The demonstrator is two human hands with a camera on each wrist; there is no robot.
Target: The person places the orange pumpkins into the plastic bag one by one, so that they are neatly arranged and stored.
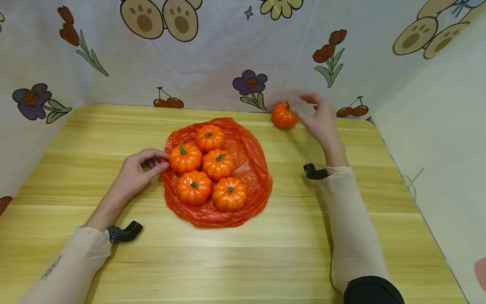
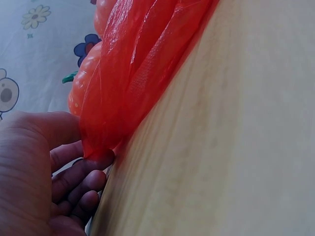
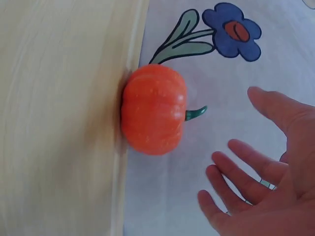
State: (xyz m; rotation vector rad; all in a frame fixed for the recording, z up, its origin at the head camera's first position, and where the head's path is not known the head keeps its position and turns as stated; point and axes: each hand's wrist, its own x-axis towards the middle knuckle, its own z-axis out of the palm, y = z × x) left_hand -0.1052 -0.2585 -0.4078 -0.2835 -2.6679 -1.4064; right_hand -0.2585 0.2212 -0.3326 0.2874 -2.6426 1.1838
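Note:
A red plastic bag (image 1: 252,181) lies spread on the table with its rim bunched in a ring. Several small orange pumpkins with green stems, one of them a pumpkin (image 1: 229,195) at the front, sit inside it. My left hand (image 1: 142,169) pinches the bag's left rim between thumb and fingers; in the left wrist view the film (image 2: 142,73) narrows towards the fingertips. Near the table's back edge stands a single pumpkin (image 1: 284,116), upright. Just right of it is my right hand (image 1: 318,118), fingers spread, and the right wrist view shows a gap between hand and pumpkin (image 3: 155,110).
The light wooden table (image 1: 235,261) ends at the back against a patterned cloth (image 1: 212,59) with flowers and paws. A pale wall or sheet (image 1: 433,126) borders the right side. Black wrist mounts (image 1: 125,232) sit on both forearms.

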